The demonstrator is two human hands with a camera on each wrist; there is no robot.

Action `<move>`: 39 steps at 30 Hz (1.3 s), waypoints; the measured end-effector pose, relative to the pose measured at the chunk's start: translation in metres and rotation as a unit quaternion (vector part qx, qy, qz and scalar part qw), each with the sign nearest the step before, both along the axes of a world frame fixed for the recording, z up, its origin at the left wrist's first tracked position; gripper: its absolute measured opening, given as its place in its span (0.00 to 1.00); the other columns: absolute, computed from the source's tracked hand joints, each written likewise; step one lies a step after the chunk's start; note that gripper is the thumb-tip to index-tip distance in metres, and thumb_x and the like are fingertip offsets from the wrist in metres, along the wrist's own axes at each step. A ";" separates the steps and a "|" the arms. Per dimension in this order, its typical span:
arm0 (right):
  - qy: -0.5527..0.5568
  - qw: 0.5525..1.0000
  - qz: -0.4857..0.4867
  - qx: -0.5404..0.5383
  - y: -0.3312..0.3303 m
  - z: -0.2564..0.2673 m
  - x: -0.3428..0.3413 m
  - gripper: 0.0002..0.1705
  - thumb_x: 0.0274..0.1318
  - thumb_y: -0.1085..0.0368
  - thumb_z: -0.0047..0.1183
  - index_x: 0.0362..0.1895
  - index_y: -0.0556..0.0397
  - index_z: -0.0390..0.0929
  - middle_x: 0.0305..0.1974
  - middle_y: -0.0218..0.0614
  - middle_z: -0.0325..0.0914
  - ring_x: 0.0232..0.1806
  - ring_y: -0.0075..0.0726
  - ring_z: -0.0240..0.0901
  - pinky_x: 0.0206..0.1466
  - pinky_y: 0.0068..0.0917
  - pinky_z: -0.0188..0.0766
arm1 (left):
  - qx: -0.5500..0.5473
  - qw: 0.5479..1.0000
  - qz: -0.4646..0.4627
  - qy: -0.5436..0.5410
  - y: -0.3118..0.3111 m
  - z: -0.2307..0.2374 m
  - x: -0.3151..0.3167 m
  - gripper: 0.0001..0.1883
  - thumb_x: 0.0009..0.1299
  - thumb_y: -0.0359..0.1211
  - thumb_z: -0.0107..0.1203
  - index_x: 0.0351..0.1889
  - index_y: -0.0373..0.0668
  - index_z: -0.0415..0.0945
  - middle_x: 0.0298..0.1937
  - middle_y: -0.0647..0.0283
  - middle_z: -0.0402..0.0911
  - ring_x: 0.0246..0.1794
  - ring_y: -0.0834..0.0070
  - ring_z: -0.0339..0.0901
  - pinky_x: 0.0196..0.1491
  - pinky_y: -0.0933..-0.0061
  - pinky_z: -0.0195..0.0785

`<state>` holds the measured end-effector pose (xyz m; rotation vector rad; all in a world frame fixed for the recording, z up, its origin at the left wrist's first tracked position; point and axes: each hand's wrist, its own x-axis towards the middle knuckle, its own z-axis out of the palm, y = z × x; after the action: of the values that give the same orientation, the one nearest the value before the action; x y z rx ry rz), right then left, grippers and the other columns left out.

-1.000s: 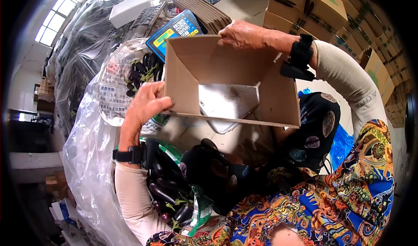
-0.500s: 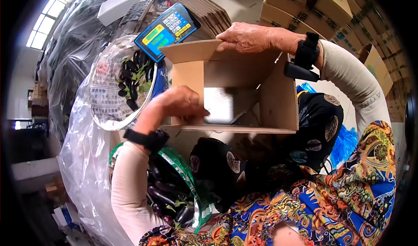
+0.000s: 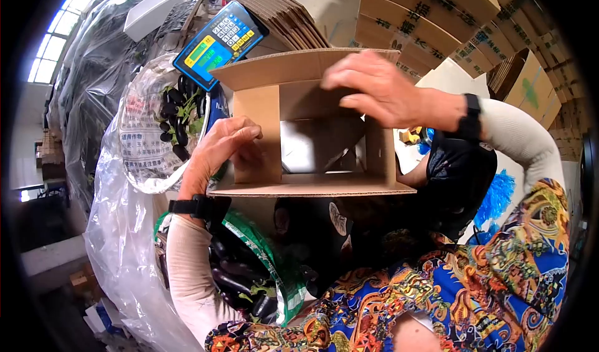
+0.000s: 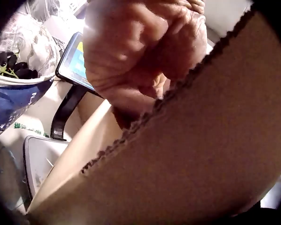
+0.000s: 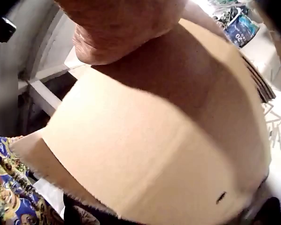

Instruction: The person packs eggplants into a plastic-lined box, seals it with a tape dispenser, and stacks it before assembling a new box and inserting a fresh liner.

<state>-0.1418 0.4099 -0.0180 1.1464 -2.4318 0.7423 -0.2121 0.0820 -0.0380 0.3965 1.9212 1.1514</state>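
Note:
A cardboard box (image 3: 256,106) lies before the person, its flaps out and a pale metal plate showing through its far opening. At its left end the left hand (image 3: 218,146) curls its fingers over the cardboard, some reaching inside. In the left wrist view that hand (image 4: 145,51) is bent behind a rough-edged panel (image 4: 201,131), which partly hides the fingertips. The right hand (image 3: 384,93), slightly blurred, hovers over the box's right part with loosely bent fingers and thumb apart, holding nothing. The right wrist view shows its heel (image 5: 131,28) above a broad cardboard panel (image 5: 131,122).
A blue scale display (image 3: 218,43) stands behind the box at left, near a lined basket (image 3: 140,143) of small eggplants. Flat cardboard (image 3: 268,6) is stacked behind. More eggplants (image 3: 234,280) fill a green-edged bag at lower left. Printed cartons (image 3: 424,34) are piled at upper right.
The right hand has let go of the box's far edge and moved right and down over it. The left hand has drawn back left to the box's end. The box has shifted slightly left.

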 end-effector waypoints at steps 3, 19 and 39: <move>-0.001 0.993 0.029 0.116 -0.040 -0.051 -0.024 0.32 0.62 0.48 0.51 0.68 0.40 0.62 0.70 0.39 0.56 0.68 0.50 0.56 0.63 0.45 0.61 | 0.044 0.998 0.050 0.024 -0.007 -0.007 0.015 0.20 0.75 0.47 0.48 0.43 0.38 0.75 0.31 0.59 0.83 0.27 0.77 0.80 0.28 0.81 0.68; -0.074 0.975 0.113 0.179 -0.043 -0.078 -0.040 0.32 0.65 0.49 0.48 0.69 0.45 0.61 0.72 0.41 0.55 0.71 0.50 0.53 0.61 0.51 0.64 | 0.185 0.899 0.336 0.210 0.016 -0.014 0.036 0.33 0.79 0.51 0.34 0.73 0.39 0.53 0.64 0.48 0.71 0.63 0.67 0.69 0.61 0.66 0.62; -0.037 0.960 -0.095 0.261 -0.043 -0.057 0.020 0.50 0.63 0.31 0.36 0.72 0.61 0.52 0.74 0.53 0.47 0.76 0.53 0.42 0.72 0.48 0.43 | 0.269 0.879 0.393 -0.006 0.007 -0.063 0.020 0.42 0.77 0.62 0.25 0.75 0.37 0.46 0.67 0.46 0.68 0.66 0.64 0.67 0.66 0.68 0.60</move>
<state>-0.1215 0.3673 -0.0747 1.0416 -2.8437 0.0784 -0.1921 0.0891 -0.1013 -0.1502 1.7515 2.2291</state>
